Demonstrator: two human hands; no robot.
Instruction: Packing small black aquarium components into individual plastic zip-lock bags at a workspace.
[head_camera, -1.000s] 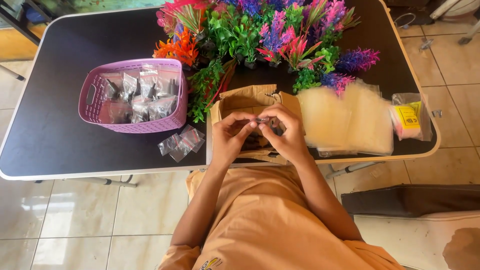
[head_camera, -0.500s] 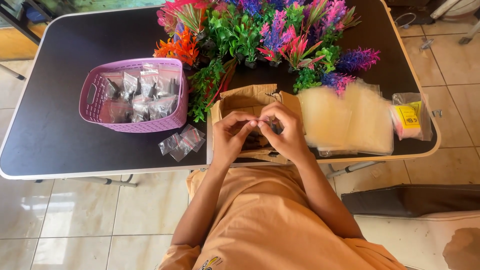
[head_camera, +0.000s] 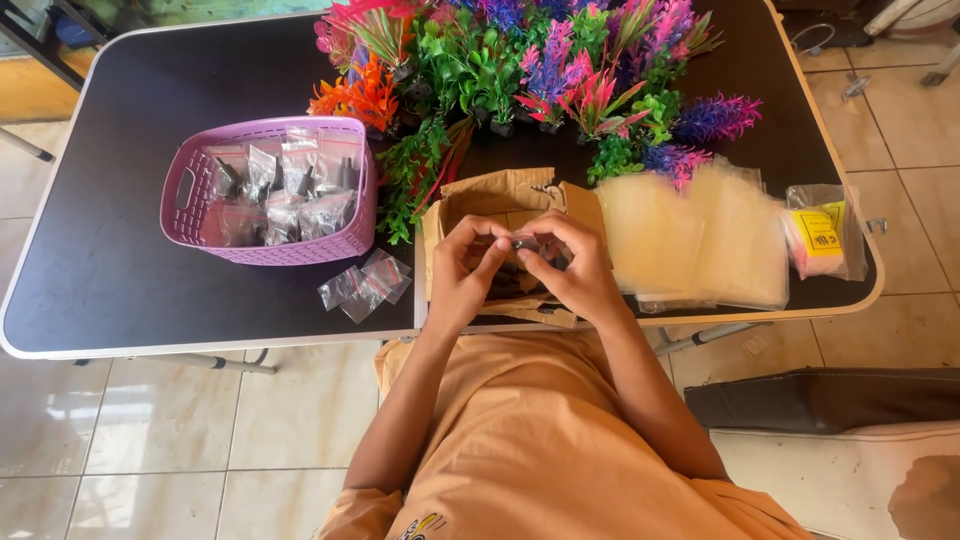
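Left to right on the dark folding table (head_camera: 120, 260): lilac plastic basket (head_camera: 268, 190) at 9 o'clock from the hands, filled with small clear bagged dark parts. Just outside its near right corner, at about 8 o'clock from the hands, a few loose clear zip bags (head_camera: 366, 284) lie flat on the tabletop.

Centre: left hand (head_camera: 462, 275) and right hand (head_camera: 572, 270) meet over an open brown cardboard box (head_camera: 500, 200) at the near table edge. Both are closed in a narrow pinch on one small dark part (head_camera: 524, 242), held between the fingertips of both hands, above the box opening. What kind of part it is: cannot tell, too small. More dark pieces are inside the box under the hands.

12 o'clock from the hands: a cluster of artificial plants (head_camera: 530, 70), orange, green, purple, pink, across the far half of the table, touching the box's far flap.

3 o'clock: a stack of clear empty plastic sleeves (head_camera: 690, 235), just beside the box. Further right, at the table's right edge, a small bag with a yellow label (head_camera: 822, 235).

Floor is pale glossy tile (head_camera: 150, 440). The person wears an orange shirt (head_camera: 540, 450).
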